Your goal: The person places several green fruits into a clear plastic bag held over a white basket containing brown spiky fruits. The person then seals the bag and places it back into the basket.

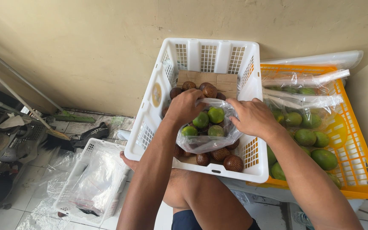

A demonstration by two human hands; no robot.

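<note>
A clear plastic bag with several green limes sits inside a white slotted crate resting on my knee. My left hand grips the bag's left rim. On the right rim, my right hand pinches the plastic. The two hands hold the bag's mouth apart. Brown scaly snake fruits lie on cardboard around and under the bag.
An orange crate lined with clear plastic holds green mangoes at the right. A smaller white crate with plastic bags stands on the tiled floor at lower left. A beige wall is behind; broom handles and shoes lie at left.
</note>
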